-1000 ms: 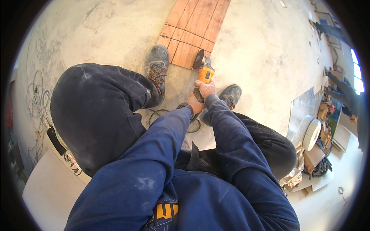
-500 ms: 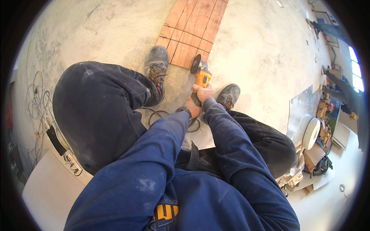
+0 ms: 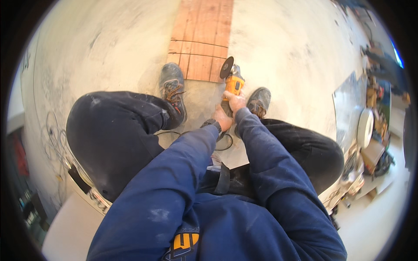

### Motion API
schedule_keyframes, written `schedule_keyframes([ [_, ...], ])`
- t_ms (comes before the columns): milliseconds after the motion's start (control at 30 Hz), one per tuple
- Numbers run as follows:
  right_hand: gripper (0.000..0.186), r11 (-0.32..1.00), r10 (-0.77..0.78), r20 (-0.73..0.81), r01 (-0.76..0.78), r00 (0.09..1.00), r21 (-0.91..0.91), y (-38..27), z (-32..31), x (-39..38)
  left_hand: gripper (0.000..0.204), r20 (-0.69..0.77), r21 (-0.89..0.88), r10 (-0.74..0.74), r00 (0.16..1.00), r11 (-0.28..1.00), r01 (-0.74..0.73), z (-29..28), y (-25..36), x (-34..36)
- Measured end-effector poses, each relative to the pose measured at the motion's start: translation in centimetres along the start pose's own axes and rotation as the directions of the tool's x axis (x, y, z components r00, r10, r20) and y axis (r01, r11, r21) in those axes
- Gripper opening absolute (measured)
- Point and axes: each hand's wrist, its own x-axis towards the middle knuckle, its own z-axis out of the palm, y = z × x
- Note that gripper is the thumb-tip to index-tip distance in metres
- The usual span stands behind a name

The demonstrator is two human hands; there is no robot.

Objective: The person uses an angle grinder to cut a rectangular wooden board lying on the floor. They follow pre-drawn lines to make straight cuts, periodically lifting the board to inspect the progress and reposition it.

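Note:
Both of my hands hold a yellow angle grinder with a dark cutting disc. My right hand wraps round its yellow body, and my left hand grips the dark rear end just behind. The disc stands on edge at the near right corner of a reddish wooden board; whether it touches the wood I cannot tell. Dark lines run along and across the board. A black cord curls on the floor below my hands.
My left shoe and right shoe flank the grinder. Loose cables lie on the concrete floor at left. To the right are a metal sheet, a white round object and cardboard. Another person's leg shows at far right.
The view has turned, so the board now lies straighter and further left. The grinder sits slightly right of before, its disc now by the board's right edge. Both hands keep their hold.

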Motion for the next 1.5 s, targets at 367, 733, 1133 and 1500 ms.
schedule_keyframes([
  [367,0.055,0.96,0.116,-0.098,-0.086,0.988,0.267,-1.7,-4.2,2.6,0.11,0.273,-0.011,0.147,0.951,0.989,-0.15,-2.7,2.7,-0.7],
  [733,0.057,0.934,0.148,-0.186,-0.076,0.971,0.348,0.0,-2.7,4.9,0.08,0.444,-0.28,0.01,0.896,0.951,0.128,-5.5,1.0,0.2],
  [1133,0.046,0.651,0.111,0.263,-0.27,0.958,0.71,-1.1,-3.5,6.2,0.088,-0.456,0.193,0.013,0.89,0.978,0.085,-20.4,-8.1,15.2],
  [1500,0.054,0.735,0.167,0.311,-0.328,0.936,0.593,-1.8,-0.5,8.3,0.088,-0.571,0.183,-0.139,0.809,0.939,0.29,-20.8,-10.0,18.3],
])
